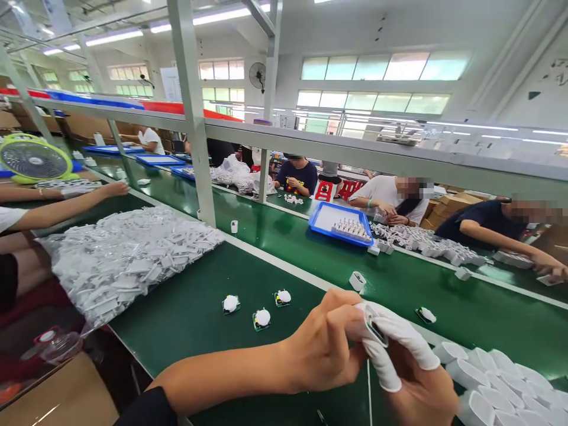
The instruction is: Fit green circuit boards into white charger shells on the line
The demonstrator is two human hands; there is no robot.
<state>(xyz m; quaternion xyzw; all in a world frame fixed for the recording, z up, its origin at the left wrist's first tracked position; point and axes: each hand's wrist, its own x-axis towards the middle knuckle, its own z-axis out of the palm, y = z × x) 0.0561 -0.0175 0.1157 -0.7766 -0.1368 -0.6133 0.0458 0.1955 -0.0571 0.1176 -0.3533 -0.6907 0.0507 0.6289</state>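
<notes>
Both my hands meet over the green bench, closed around a white plastic casing (369, 322). Its opening shows something dark and greenish inside, perhaps a circuit board. My left hand (326, 340) pinches the casing from the left with bare fingers. From the right, my right hand (417, 373) grips it with white finger covers on the thumb and fingers. To the left of my hands lie small circuit boards with white round tops: one board (231, 304), a second board (261, 319) and a third board (283, 297). Several white casings (501, 378) stand grouped at the right.
A large clear bag of white plastic parts (133, 254) covers the bench's left side. Beyond runs a green conveyor belt (284, 236) carrying a white casing (357, 281), another board (426, 315) and a blue tray (341, 223). Co-workers sit opposite; another person's arm (75, 204) reaches in at left.
</notes>
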